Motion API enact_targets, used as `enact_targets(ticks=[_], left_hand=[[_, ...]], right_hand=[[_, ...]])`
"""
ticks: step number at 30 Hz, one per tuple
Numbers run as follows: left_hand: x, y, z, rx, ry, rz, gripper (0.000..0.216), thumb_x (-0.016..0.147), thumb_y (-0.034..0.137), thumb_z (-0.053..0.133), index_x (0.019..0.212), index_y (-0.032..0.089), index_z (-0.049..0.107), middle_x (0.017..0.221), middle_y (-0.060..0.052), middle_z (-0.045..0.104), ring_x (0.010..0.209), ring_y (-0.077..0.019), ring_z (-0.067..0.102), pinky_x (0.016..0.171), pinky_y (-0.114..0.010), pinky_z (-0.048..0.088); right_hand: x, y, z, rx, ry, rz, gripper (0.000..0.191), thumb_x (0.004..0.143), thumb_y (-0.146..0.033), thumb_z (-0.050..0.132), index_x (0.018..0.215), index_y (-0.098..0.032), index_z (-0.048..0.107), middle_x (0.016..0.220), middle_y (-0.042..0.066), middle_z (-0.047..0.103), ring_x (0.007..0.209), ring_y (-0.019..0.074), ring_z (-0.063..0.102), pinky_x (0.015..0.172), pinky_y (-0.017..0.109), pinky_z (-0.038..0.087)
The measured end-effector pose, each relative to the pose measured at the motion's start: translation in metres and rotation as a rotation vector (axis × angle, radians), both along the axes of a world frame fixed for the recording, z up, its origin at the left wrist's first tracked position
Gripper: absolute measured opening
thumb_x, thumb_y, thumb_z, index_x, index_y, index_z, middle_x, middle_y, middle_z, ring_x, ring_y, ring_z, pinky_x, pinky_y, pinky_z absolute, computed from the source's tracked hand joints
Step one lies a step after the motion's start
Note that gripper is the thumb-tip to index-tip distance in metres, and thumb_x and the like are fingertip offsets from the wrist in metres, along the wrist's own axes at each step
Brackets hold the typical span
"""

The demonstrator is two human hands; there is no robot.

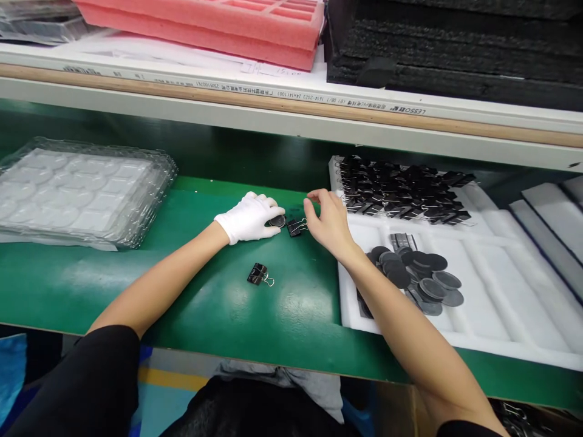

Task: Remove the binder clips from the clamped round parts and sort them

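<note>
My left hand, in a white glove, pinches a dark round disc between thumb and fingers, low over the green table. To its right is a black binder clip with wire handles that reach up to my right hand. My right hand is bare, with thumb and index finger apart; whether it touches the handles I cannot make out. Nearer to me, a second black binder clip lies on the table. A pile of dark discs rests in the white foam tray on the right.
Rows of black binder clips fill the tray's far end. Stacked clear plastic trays stand at left on the green table. A shelf edge crosses above, carrying pink foam and black foam sheets.
</note>
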State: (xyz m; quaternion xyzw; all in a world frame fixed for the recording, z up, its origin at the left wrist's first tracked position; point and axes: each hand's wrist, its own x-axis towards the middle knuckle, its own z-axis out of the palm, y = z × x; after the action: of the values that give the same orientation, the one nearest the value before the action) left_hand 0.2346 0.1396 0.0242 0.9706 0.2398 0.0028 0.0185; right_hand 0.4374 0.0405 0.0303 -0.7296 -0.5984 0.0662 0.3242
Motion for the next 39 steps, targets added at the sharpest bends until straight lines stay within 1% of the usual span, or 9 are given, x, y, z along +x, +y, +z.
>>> enact_targets(ticks=[3,7,10,12,19,24,30,35,39], left_hand=[[0.003,-0.007,-0.001,0.0,-0.01,0.04,0.052,0.095,0.056,0.06,0.134,0.024,0.07,0.125,-0.014,0.071,0.111,-0.0352,0.064,0.093,-0.046,0.041],[0.004,-0.014,0.002,0.009,0.029,0.079,0.06,0.092,0.065,0.063,0.132,0.021,0.069,0.12,-0.016,0.069,0.109,-0.0362,0.063,0.089,-0.046,0.041],[0.005,-0.016,0.004,0.024,0.086,0.082,0.051,0.097,0.061,0.059,0.119,0.018,0.071,0.113,-0.016,0.069,0.104,-0.0359,0.064,0.087,-0.046,0.04],[0.006,-0.016,0.004,0.045,0.108,0.051,0.05,0.1,0.059,0.057,0.114,0.015,0.071,0.11,-0.018,0.069,0.103,-0.0367,0.064,0.085,-0.046,0.04],[0.01,-0.017,-0.005,0.047,0.072,0.02,0.051,0.099,0.059,0.059,0.111,0.011,0.071,0.106,-0.02,0.067,0.102,-0.0379,0.063,0.085,-0.046,0.038],[0.016,-0.022,-0.005,0.025,0.077,0.013,0.051,0.099,0.059,0.058,0.111,0.011,0.07,0.108,-0.018,0.066,0.103,-0.0369,0.063,0.085,-0.045,0.039],[0.024,-0.026,-0.008,-0.022,0.055,0.048,0.052,0.099,0.057,0.058,0.115,0.009,0.069,0.112,-0.019,0.065,0.108,-0.0392,0.062,0.091,-0.048,0.038],[0.024,-0.026,-0.012,-0.021,0.025,0.062,0.05,0.097,0.058,0.061,0.114,0.011,0.07,0.11,-0.017,0.067,0.106,-0.0368,0.063,0.09,-0.046,0.039],[0.024,-0.033,-0.01,0.029,0.021,0.088,0.051,0.097,0.058,0.058,0.114,0.011,0.07,0.11,-0.019,0.069,0.106,-0.0373,0.064,0.087,-0.045,0.039]], right_hand=[[-0.004,0.024,0.003,-0.07,0.019,-0.029,0.03,0.104,-0.039,0.039,0.12,-0.025,0.061,0.128,0.017,0.065,0.124,0.0388,0.054,0.108,0.063,0.041],[-0.018,0.055,-0.007,-0.24,0.058,-0.077,0.04,0.106,-0.051,0.037,0.123,-0.024,0.061,0.136,0.019,0.056,0.138,0.0415,0.043,0.114,0.072,0.031],[-0.025,0.063,-0.019,-0.316,0.075,-0.093,0.052,0.107,-0.059,0.029,0.127,-0.023,0.06,0.146,0.02,0.048,0.149,0.0407,0.032,0.119,0.074,0.023],[-0.025,0.062,-0.027,-0.335,0.101,-0.131,0.057,0.108,-0.061,0.024,0.13,-0.023,0.06,0.149,0.021,0.045,0.151,0.0396,0.029,0.12,0.073,0.02],[-0.01,0.06,-0.052,-0.172,0.081,-0.237,0.064,0.108,-0.063,0.009,0.127,-0.029,0.059,0.147,0.017,0.045,0.153,0.0361,0.03,0.12,0.073,0.022],[0.0,0.063,-0.067,-0.138,0.0,-0.233,0.067,0.109,-0.061,0.003,0.13,-0.03,0.059,0.141,0.015,0.047,0.149,0.0367,0.036,0.117,0.074,0.027],[0.009,0.067,-0.078,-0.126,-0.021,-0.211,0.074,0.109,-0.06,-0.003,0.133,-0.026,0.059,0.138,0.016,0.046,0.147,0.0395,0.036,0.114,0.078,0.026],[0.001,0.067,-0.072,-0.125,0.03,-0.23,0.069,0.11,-0.06,0.002,0.132,-0.027,0.059,0.138,0.016,0.047,0.148,0.0388,0.035,0.117,0.077,0.023],[-0.014,0.063,-0.046,-0.151,0.206,-0.312,0.058,0.111,-0.053,0.012,0.127,-0.028,0.061,0.143,0.016,0.049,0.15,0.036,0.035,0.121,0.071,0.023]])
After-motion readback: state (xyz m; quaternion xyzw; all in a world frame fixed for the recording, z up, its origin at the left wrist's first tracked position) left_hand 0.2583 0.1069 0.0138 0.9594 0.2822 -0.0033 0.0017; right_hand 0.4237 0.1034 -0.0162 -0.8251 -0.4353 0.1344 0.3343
